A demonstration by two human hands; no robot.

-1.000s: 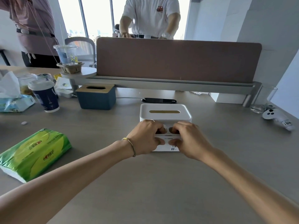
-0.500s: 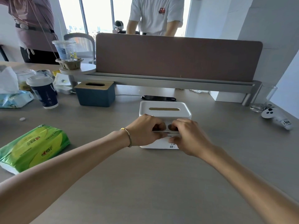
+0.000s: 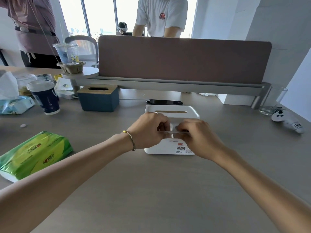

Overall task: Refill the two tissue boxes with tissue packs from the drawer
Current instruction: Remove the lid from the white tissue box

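Fingers [image 3: 162, 127] of both hands curl onto the near face of the white tissue box [image 3: 171, 132], meeting at its middle. Left hand [image 3: 148, 132] and right hand [image 3: 200, 138] each seem to pinch a thin clear strip or flap there; what exactly is held cannot be told.

Box position: mid-tabletop [image 3: 151, 190], directly ahead, standing flat. Long axis runs left-right; dispensing slot faces up; labelled side faces the wearer.

Second box, the blue tissue box [image 3: 99, 98] with wooden lid, sits further back and left, slot up, untouched, long axis also roughly left-right.

One green tissue pack [image 3: 33, 155] lies at the left edge of the tabletop, well apart from both boxes, still sealed by the look of it, long axis angled from near-left to far-right.

Progress estimate: early. One pack is out; neither box appears filled. White box is probably being opened. Left to do: load it, close it, then repeat for the blue box.
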